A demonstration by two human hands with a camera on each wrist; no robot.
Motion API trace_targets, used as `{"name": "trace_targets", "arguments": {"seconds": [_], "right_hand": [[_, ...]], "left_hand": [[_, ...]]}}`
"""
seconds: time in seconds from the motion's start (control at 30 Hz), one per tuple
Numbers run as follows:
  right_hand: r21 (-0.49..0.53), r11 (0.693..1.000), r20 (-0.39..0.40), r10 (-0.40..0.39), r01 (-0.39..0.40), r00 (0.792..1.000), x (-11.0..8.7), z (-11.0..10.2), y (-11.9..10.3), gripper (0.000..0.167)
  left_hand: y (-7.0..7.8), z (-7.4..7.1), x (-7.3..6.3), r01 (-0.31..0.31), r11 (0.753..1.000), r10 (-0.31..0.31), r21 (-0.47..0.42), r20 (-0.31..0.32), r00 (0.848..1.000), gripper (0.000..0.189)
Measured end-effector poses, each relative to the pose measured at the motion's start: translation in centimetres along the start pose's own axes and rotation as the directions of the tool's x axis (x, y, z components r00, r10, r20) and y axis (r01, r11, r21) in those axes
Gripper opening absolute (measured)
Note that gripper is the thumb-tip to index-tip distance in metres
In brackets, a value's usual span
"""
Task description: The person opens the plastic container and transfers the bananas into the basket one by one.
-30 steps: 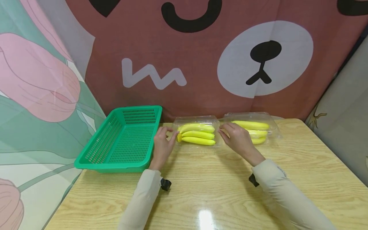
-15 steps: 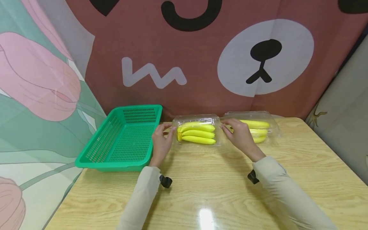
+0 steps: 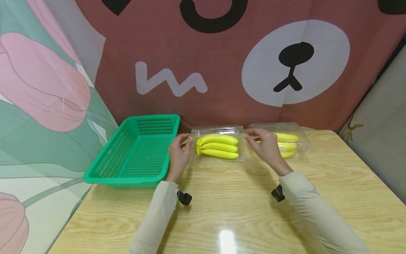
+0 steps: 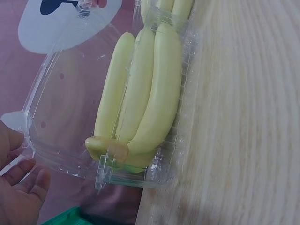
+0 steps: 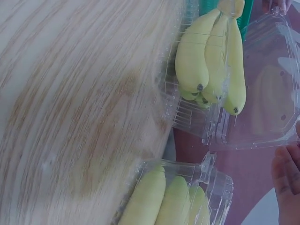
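Observation:
A bunch of yellow bananas [image 3: 219, 146] lies in a clear plastic clamshell box [image 5: 187, 115] near the table's far edge. The box's clear lid [image 4: 58, 93] stands raised behind the bananas. My left hand [image 3: 179, 155] pinches the lid's left edge between thumb and fingers, beside the stem end. At the opposite edge my right hand [image 3: 265, 148] pinches the lid near its corner; in the right wrist view only part of that hand shows. Just right of this box sits a second clear clamshell box [image 3: 302, 141] with bananas [image 3: 287, 145] inside, partly hidden behind my right hand.
A green plastic basket [image 3: 127, 182] stands on the left, close beside my left hand. The wooden table [image 3: 234, 208] ends at a cloth backdrop [image 3: 219, 102] with a bear print, right behind the boxes.
The lid has swung upward and back, so the bananas show more plainly. Both hands have shifted slightly with it, still at its two sides. The basket and second box stay put.

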State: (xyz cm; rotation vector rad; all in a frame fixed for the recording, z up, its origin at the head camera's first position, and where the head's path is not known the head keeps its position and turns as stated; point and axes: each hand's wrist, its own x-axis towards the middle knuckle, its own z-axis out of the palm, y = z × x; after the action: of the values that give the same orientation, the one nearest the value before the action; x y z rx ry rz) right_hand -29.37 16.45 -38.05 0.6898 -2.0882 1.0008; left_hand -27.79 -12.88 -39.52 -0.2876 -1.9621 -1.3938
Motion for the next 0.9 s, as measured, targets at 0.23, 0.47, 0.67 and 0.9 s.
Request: {"name": "trace_targets", "arguments": {"seconds": [0.23,0.47,0.67,0.9], "right_hand": [[0.029,0.996,-0.013,0.084,-0.084,0.996,0.3,0.1,0.0,0.017],[0.054,0.982,-0.003,0.179,-0.179,0.984,0.4,0.1,-0.2,0.019],[0.049,0.980,0.004,0.195,-0.195,0.981,1.0,0.0,-0.1,0.020],[0.049,0.980,-0.004,0.191,-0.191,0.982,1.7,-0.2,-0.1,0.021]], "left_hand": [[0.2,0.3,0.4,0.075,0.997,-0.075,0.005,-0.012,0.997,0.018],[0.1,0.6,0.9,0.156,0.987,-0.157,-0.044,-0.012,0.988,0.023],[0.0,0.8,1.4,0.258,0.954,-0.263,-0.153,-0.014,0.965,0.027],[0.2,1.1,1.9,0.266,0.946,-0.273,-0.183,-0.010,0.962,0.028]]}}
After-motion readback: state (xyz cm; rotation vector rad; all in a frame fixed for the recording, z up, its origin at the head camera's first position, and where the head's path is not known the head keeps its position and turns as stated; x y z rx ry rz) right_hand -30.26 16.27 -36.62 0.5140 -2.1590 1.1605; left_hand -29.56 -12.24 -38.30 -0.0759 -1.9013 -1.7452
